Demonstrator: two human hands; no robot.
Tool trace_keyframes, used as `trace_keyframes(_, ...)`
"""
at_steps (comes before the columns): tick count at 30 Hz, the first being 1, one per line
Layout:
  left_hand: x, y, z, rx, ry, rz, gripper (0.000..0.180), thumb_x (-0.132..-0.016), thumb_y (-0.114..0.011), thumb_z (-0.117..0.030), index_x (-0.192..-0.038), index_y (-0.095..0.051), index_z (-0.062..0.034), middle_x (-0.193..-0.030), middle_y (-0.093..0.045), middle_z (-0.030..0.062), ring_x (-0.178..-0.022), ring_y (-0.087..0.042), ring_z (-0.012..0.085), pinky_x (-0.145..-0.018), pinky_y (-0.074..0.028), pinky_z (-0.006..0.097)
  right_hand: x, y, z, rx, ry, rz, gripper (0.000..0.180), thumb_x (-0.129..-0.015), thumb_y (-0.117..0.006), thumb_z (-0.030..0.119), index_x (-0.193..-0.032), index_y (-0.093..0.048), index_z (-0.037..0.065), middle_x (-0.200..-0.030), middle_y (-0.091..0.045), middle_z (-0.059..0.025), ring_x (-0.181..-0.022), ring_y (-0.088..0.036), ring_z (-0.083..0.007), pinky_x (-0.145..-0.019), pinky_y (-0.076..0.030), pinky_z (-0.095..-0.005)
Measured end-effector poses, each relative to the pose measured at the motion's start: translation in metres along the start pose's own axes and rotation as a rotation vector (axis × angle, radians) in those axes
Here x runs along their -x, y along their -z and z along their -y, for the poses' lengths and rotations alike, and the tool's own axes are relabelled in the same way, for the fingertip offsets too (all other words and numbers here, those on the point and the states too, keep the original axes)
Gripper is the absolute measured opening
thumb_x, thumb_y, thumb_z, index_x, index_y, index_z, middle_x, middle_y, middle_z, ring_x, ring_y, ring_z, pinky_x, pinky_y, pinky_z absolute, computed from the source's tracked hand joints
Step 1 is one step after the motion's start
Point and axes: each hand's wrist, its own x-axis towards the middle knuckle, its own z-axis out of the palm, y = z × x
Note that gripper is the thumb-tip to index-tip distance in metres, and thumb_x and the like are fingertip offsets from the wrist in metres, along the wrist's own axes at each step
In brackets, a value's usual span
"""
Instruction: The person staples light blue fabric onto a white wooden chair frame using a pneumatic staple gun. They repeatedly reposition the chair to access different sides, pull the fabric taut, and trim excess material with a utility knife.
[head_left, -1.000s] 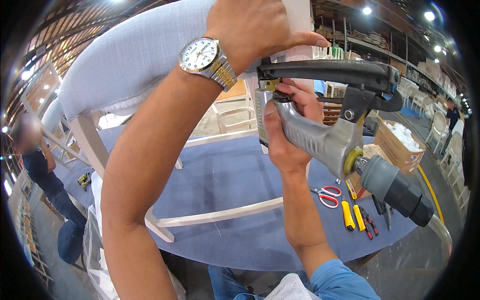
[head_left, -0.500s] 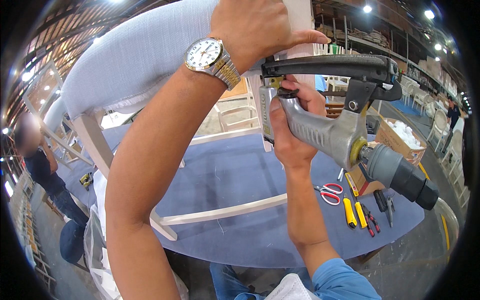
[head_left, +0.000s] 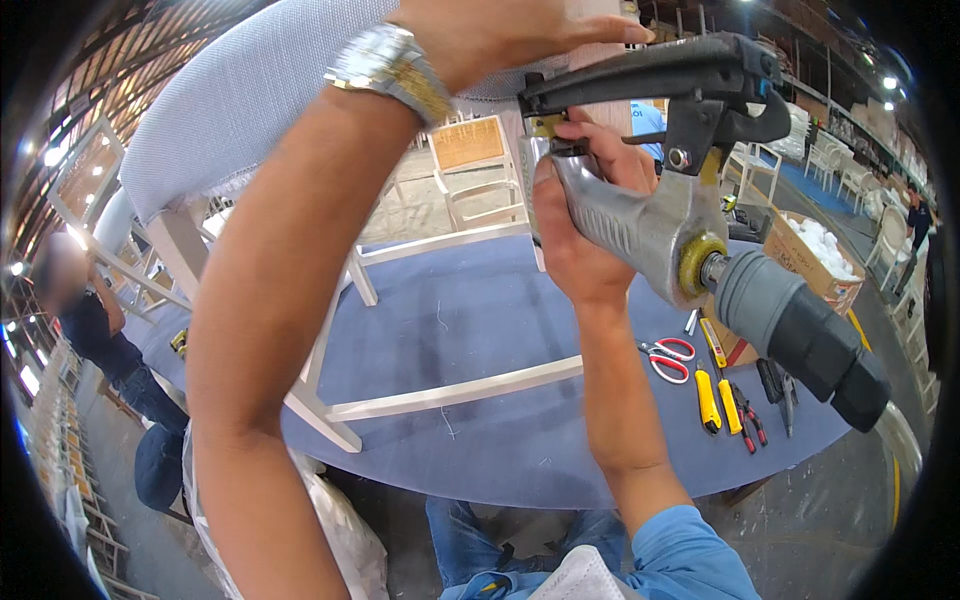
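Observation:
My right hand (head_left: 585,245) is wrapped round the silver and black air staple gun (head_left: 625,215), whose grey hose coupling (head_left: 790,310) points to the lower right. The gun's nose is up against the chair at the top, where the contact point is hidden. A pale wooden chair (head_left: 450,393) lies tipped on the blue-grey table (head_left: 430,330), its light grey woven upholstery (head_left: 250,120) facing me at the upper left. Over the upholstery's edge lies my left hand (head_left: 490,40), thumb stretched toward the right. Its other fingers are out of frame; a wristwatch (head_left: 390,75) is on that wrist.
Red-handled scissors (head_left: 670,360), yellow cutters (head_left: 707,402) and pliers (head_left: 748,420) lie at the table's right. Behind them stands a cardboard box (head_left: 815,255) of white pieces. A person (head_left: 100,320) is at the left. Plastic bagging (head_left: 345,530) hangs by the near edge.
My left hand and watch have shifted up and left, the watch now blurred. The staple gun has risen slightly against the chair, still in my right hand. The view has moved a little.

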Motion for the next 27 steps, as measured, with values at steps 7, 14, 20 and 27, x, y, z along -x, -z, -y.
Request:
trace_keyframes(7,-0.022,0.043,0.115,0.415,-0.329,0.147,0.058,-0.109,-0.041,-0.04,-0.152,-0.041,-0.0013,-0.149,-0.051,0.0231,-0.135,-0.054,0.0294,-0.114,-0.045,0.041,0.028,0.024,-0.001,-0.307,-0.058,-0.104,0.03,-0.085,-0.067,-0.001,-0.115,-0.064,-0.001,-0.12,-0.065,-0.0175,-0.113,-0.06,-0.0233,-0.101,-0.046,-0.0374)
trace_keyframes(14,-0.016,-0.018,0.101,0.444,0.06,0.416,0.093,-0.088,-0.045,-0.083,-0.152,-0.048,-0.0162,-0.148,-0.052,0.0238,-0.132,-0.056,0.0392,-0.111,-0.044,0.047,0.039,0.033,0.01,-0.358,-0.081,-0.067,0.031,-0.086,-0.065,-0.006,-0.116,-0.063,-0.003,-0.115,-0.066,-0.0153,-0.108,-0.062,-0.0207,-0.099,-0.047,-0.0339)
trace_keyframes(20,0.001,0.055,0.046,0.107,-0.004,0.528,0.097,-0.088,-0.064,-0.069,-0.156,-0.034,-0.0074,-0.149,-0.051,0.0232,-0.138,-0.05,0.0342,-0.11,-0.044,0.044,0.034,0.019,0.007,-0.369,-0.058,-0.111,0.03,-0.088,-0.066,-0.002,-0.118,-0.062,-0.004,-0.12,-0.065,-0.0177,-0.112,-0.062,-0.0216,-0.102,-0.046,-0.0345)
trace_keyframes(27,0.026,0.055,0.032,-0.006,-0.083,0.384,0.107,-0.08,-0.073,-0.069,-0.151,-0.036,0.002,-0.143,-0.053,0.0275,-0.13,-0.054,0.0381,-0.106,-0.045,0.044,0.019,-0.009,0.021,-0.544,-0.141,-0.147,0.034,-0.09,-0.066,0.0,-0.123,-0.059,-0.004,-0.132,-0.061,-0.0226,-0.119,-0.06,-0.0235,-0.105,-0.045,-0.0354)
